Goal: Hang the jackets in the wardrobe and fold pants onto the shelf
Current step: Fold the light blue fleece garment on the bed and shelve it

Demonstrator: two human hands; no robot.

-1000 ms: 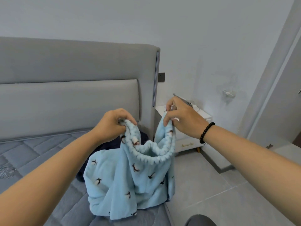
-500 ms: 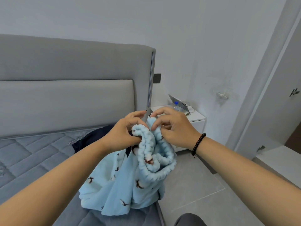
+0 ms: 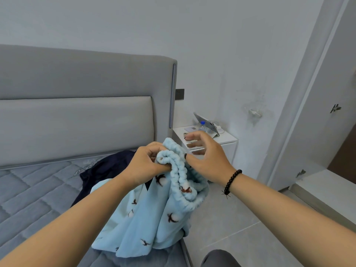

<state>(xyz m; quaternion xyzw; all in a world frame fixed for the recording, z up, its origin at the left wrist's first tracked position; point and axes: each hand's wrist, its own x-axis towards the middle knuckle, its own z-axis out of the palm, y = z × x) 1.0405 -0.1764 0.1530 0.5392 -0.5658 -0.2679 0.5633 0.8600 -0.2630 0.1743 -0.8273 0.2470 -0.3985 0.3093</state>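
The left hand [image 3: 146,164] has its grip pinching the bunched waistband of the light blue pants [image 3: 154,212], held up over the near right corner of the bed [image 3: 38,189]. The right hand [image 3: 206,157], fingers spread loosely, touches the waistband's right side

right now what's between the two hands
Head view: the pants' ruffled waistband, gripped by the left hand; the right hand is open beside it.

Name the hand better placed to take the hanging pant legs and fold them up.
Right. The right hand is open beside the waistband, holding nothing; the left hand grips the bunched waistband of the light blue pants, keeping them up.
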